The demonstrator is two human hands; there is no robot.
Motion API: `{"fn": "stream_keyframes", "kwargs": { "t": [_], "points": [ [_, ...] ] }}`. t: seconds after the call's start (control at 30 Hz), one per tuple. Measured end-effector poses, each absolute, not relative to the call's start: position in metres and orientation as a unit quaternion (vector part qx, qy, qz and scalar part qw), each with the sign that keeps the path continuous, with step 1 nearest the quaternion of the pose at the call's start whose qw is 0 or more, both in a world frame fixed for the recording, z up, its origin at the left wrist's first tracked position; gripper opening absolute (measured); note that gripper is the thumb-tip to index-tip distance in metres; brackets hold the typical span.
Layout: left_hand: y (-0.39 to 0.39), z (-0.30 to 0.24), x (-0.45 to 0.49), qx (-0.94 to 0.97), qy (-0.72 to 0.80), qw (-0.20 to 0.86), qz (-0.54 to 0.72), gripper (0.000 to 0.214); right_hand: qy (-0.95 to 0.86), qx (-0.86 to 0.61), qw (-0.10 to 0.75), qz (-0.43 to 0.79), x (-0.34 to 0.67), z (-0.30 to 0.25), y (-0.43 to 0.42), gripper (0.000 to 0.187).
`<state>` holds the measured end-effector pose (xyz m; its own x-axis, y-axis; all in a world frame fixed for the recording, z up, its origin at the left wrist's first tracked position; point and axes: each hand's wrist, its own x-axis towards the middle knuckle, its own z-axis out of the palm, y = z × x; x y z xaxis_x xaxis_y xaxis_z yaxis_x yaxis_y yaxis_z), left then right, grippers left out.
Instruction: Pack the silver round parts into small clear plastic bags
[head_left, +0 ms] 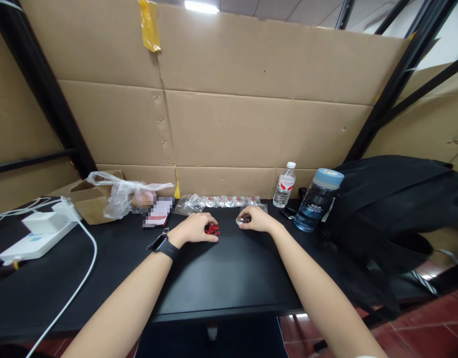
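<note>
My left hand [197, 227] rests on the black table [214, 278], fingers curved and thumb stretched out apart from them. A small bundle of red cords [212, 230] lies in the gap between thumb and fingers; whether the hand touches it I cannot tell. To the right, my right hand [259, 220] is closed on a small round object [245, 219] with a dark brown middle and a pale shiny rim, partly hidden by the fingers. Just behind both hands runs a row of small shiny packets [229, 201] in clear plastic.
A water bottle [284, 185], a blue-lidded AQUA bottle [315, 201] and a black bag [393, 214] stand on the right. Left are a carton [89, 201], a knotted plastic bag [119, 196] and a white power strip [38, 241] with cables. Cardboard [229, 129] walls the back.
</note>
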<state>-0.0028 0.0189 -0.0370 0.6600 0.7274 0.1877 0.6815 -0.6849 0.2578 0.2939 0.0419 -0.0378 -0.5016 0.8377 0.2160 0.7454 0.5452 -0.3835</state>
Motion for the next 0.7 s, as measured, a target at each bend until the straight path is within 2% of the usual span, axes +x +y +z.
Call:
{"fn": "stream_keyframes", "kwargs": {
  "t": [0.2, 0.4, 0.47, 0.53, 0.6, 0.7],
  "points": [
    [0.02, -0.036, -0.005, 0.914, 0.369, 0.091, 0.14, 0.033, -0.859, -0.46, 0.184, 0.132, 0.293, -0.035, 0.04, 0.028],
    [0.017, -0.032, -0.005, 0.915, 0.353, 0.12, 0.151, 0.027, -0.875, -0.419, 0.184, 0.159, 0.294, -0.029, 0.038, 0.023],
    [0.015, -0.031, -0.005, 0.915, 0.352, 0.128, 0.154, 0.025, -0.872, -0.43, 0.199, 0.123, 0.301, -0.03, 0.041, 0.029],
    [0.014, -0.029, -0.005, 0.913, 0.347, 0.142, 0.159, 0.023, -0.854, -0.471, 0.206, 0.078, 0.31, -0.034, 0.045, 0.046],
    [0.014, -0.029, -0.005, 0.912, 0.343, 0.148, 0.17, 0.024, -0.836, -0.512, 0.187, 0.061, 0.318, -0.04, 0.049, 0.056],
    [0.014, -0.033, -0.002, 0.907, 0.348, 0.123, 0.2, 0.027, -0.815, -0.556, 0.152, 0.055, 0.325, -0.046, 0.052, 0.045]
  ]
}}
